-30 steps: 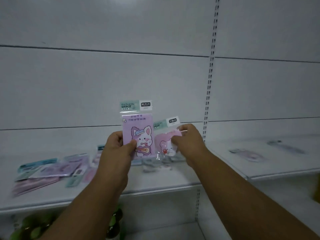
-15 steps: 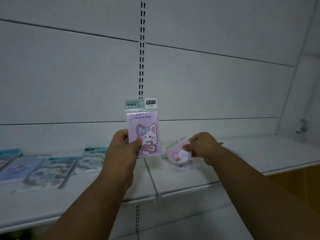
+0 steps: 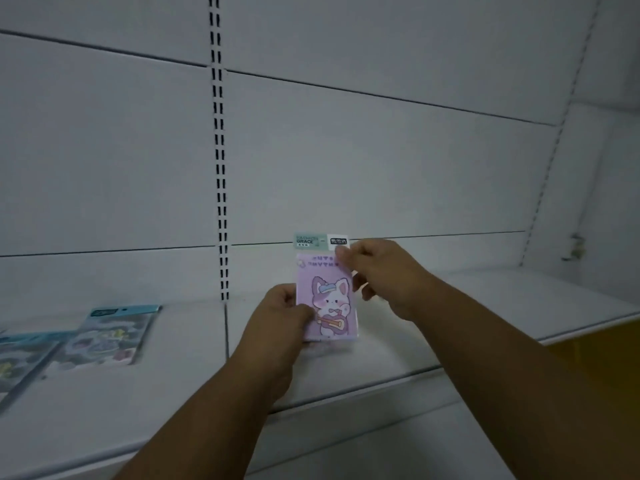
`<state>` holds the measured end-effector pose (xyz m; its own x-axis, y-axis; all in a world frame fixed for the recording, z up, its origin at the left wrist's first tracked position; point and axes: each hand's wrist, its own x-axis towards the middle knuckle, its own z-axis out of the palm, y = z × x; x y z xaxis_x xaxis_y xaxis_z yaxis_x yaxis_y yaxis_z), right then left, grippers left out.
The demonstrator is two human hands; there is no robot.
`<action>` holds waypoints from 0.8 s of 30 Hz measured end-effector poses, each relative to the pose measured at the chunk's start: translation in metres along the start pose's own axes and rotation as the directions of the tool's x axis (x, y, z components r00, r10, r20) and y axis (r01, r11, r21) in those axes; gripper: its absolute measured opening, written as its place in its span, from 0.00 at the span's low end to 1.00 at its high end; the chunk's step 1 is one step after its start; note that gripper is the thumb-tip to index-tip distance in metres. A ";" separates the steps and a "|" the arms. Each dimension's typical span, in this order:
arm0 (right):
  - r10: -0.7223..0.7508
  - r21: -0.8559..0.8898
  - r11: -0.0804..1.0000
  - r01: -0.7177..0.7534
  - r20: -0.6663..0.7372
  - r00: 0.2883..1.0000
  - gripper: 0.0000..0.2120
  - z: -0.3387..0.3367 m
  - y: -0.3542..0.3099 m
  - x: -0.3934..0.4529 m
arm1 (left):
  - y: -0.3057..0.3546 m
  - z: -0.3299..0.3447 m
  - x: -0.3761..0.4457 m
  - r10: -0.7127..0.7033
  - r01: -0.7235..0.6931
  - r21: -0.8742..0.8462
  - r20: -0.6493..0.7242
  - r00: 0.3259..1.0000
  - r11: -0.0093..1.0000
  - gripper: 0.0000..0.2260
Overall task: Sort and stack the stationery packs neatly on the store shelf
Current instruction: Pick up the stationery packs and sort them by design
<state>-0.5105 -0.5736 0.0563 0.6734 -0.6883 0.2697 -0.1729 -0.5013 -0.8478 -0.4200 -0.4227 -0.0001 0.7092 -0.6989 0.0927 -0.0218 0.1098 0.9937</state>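
we read "fashion grace" on the green header card (image 3: pixel 306 240) of the purple pack (image 3: pixel 327 296); its other print stays illegible.

Count: one purple pack (image 3: pixel 327 296), held upright; two hands; two blue packs (image 3: pixel 110 336) at the shelf's (image 3: pixel 485 327) left edge.

Dim, flat, bluish-grey light covers the whole frame, with no clear source and no glare. Shadows are faint and soft. Wide-angle distortion bows the panel seams and slants the slotted upright (image 3: pixel 554 133) at upper right. The packs (image 3: pixel 110 337) at lower left are blurred; overall detail is soft.
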 end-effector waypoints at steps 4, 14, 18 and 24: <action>0.041 -0.051 0.998 -0.044 -0.072 0.997 0.11 -0.053 0.018 0.008 | -0.007 0.053 0.007 0.031 -0.045 0.183 0.080 0.996 0.982 0.06; 0.139 -0.357 0.923 -0.146 -0.045 0.989 0.11 -0.130 0.113 0.085 | -0.027 0.173 0.085 0.042 -0.069 0.649 0.057 0.997 0.758 0.13; 0.057 -0.522 0.852 -0.036 0.025 0.998 0.16 -0.128 0.146 0.120 | -0.041 0.194 0.115 0.000 0.006 0.715 -0.008 1.000 0.699 0.11; 0.015 -0.671 0.740 0.048 0.088 0.996 0.17 -0.119 0.162 0.123 | -0.049 0.202 0.121 0.026 0.058 0.880 -0.079 0.997 0.471 0.17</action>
<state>-0.5417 -0.8018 0.0068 0.7315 -0.6467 0.2160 -0.5774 -0.7560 -0.3083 -0.4754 -0.6560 -0.0249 0.7621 -0.6375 0.1134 -0.5894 -0.6106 0.5289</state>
